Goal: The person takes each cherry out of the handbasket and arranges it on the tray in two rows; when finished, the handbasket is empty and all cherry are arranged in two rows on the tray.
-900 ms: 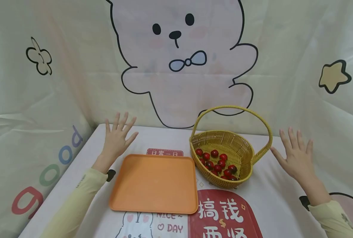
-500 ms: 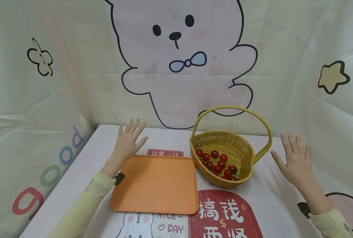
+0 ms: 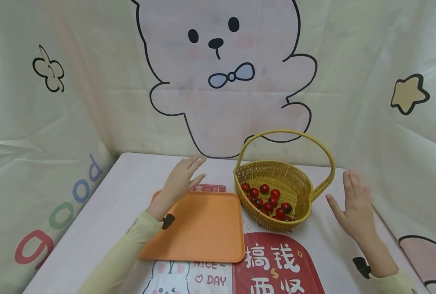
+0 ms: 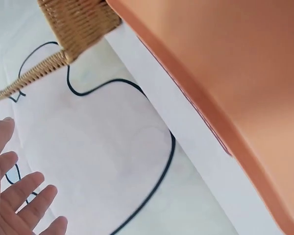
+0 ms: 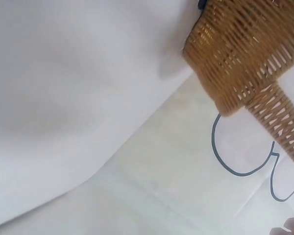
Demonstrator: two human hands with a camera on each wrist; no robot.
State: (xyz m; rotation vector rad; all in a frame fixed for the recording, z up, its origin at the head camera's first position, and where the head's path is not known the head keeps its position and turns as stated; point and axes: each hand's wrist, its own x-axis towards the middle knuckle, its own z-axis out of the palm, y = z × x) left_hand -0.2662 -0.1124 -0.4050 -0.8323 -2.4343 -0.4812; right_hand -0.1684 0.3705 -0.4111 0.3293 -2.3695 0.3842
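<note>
My left hand [image 3: 179, 179] hovers over the back left part of an orange tray [image 3: 207, 228], fingers spread and holding nothing. Its fingers [image 4: 34, 191] also show at the lower left of the left wrist view. To the right of a yellow woven basket [image 3: 300, 185] my right hand [image 3: 357, 208] hangs in the air, fingers straight and thumb apart. Only its fingertips [image 5: 290, 226] appear in the right wrist view. Several small, shiny dark-red round fruits, cherry-like [image 3: 264, 188], lie inside the basket. The basket's tall arched handle [image 3: 284, 131] stands up. The tray bears nothing.
A white table [image 3: 328, 261] carries a printed mat with a red panel [image 3: 276, 261] in front of the basket. Behind and at both sides hangs a pale cloth backdrop [image 3: 357, 81] with cartoon drawings.
My left hand has moved right and slightly down, from left of the tray to above it. My right hand has shifted a little left and down. Basket and tray stay put.
</note>
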